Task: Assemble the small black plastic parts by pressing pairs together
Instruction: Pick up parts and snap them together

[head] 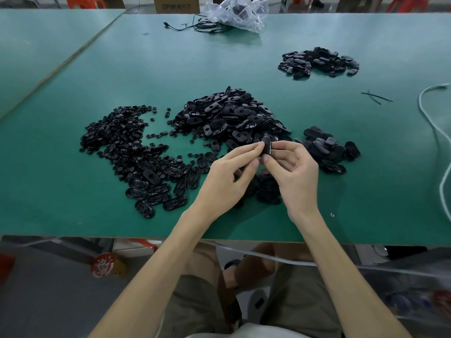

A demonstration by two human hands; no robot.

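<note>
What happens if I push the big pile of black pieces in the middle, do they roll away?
Probably they'd slide and spill, not roll: the big pile holds flat, oval pieces. They seem light: the left hand and right hand pinch one piece with fingertips only. Loosely heaped, top ones would likely tumble first.

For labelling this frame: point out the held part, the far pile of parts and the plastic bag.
held part [266,148]: head view, its dark face between fingertips.
far pile [318,61]: head view, heap's middle.
plastic bag [240,13]: head view, crumpled centre.
</note>
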